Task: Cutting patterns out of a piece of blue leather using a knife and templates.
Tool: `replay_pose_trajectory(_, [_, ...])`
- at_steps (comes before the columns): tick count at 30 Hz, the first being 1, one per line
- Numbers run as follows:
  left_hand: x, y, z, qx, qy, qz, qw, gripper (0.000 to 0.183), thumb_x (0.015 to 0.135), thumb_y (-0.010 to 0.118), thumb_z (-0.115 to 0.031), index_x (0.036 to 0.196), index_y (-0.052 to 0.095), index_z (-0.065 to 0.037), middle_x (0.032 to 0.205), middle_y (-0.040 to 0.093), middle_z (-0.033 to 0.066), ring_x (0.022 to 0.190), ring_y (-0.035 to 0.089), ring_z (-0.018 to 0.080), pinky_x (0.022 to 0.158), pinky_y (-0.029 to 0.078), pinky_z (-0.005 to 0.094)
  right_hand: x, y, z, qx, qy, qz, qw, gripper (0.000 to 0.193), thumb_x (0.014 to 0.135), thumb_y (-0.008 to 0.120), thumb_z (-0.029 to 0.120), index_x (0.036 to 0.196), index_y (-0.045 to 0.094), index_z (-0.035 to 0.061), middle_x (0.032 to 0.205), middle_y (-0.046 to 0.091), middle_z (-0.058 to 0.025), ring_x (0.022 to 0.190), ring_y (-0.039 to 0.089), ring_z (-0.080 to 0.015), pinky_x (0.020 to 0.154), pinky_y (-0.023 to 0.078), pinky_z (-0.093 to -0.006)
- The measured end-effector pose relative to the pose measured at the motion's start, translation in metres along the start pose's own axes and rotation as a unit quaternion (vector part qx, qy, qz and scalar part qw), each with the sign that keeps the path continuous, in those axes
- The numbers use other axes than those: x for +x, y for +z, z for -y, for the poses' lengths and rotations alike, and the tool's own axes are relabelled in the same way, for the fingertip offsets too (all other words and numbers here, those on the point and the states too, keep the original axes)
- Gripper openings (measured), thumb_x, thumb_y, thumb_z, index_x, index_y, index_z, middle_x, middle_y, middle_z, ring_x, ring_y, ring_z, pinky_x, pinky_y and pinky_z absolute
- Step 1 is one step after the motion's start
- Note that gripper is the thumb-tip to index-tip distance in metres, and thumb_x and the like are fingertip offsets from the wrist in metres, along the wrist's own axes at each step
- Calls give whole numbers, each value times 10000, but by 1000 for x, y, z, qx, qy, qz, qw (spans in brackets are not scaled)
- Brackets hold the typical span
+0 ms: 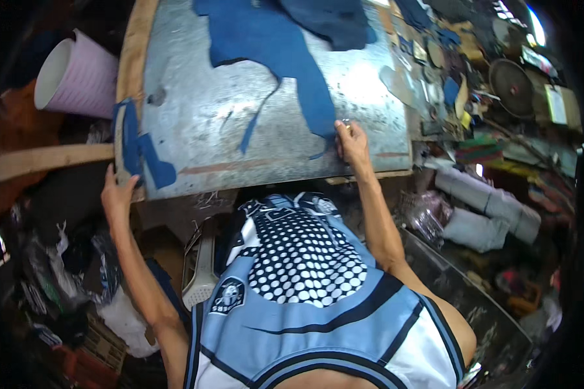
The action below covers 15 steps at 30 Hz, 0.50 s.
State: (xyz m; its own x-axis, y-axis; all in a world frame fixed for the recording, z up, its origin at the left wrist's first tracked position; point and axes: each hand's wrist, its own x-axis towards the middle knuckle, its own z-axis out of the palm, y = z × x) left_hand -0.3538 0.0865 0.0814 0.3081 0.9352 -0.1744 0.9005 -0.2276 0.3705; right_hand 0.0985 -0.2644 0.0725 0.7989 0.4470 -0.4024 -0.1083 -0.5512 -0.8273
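At the table's left edge, my left hand (118,193) grips the lower end of a narrow, curved beige strip (120,133) between thumb and fingers. Under and beside that strip lie small cut pieces of blue leather-like material (157,170). A large blue sheet (256,42) with ragged cut edges spreads over the far side of the metal tabletop (201,139), one long tongue reaching toward me. Beside the tip of this tongue, my right hand (352,144) is closed; a small shiny bit shows at its fingers, too little to name. A thin blue offcut (251,131) hangs off the sheet.
A pink-and-white plastic bin (78,76) stands left of the table, above a wooden bar (52,162). Scraps, tools and a round dark pan-like object (511,85) crowd the right side. Wrapped grey rolls (490,204) lie at lower right, plastic bags (65,259) at lower left.
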Motion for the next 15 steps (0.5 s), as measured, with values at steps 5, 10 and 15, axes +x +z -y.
replay_pose_trajectory(5, [18,3,5,-118,-47,59,990,863,780,840,-260,1481,398,-22,1190,666,216,1027,678,274,858,533,360,-28,-36,-18,126,48,-57,989,293,972,623,346,891,591,66,642,541,6,469,494,-73,405,382,-233])
replay_pose_trajectory(10, [22,4,19,-195,-84,71,975,859,817,821,-238,1506,357,-20,1249,618,222,1024,658,249,865,522,358,-15,-52,-26,253,83,-21,964,275,972,623,353,935,570,86,669,551,0,456,496,-81,401,408,-226])
replay_pose_trajectory(15, [8,-16,-9,-215,-88,17,973,784,843,799,-225,1483,395,-21,1233,622,170,1053,624,205,905,493,313,-12,-63,-30,296,107,2,949,287,965,635,366,942,564,89,674,549,1,443,494,-81,392,419,-224])
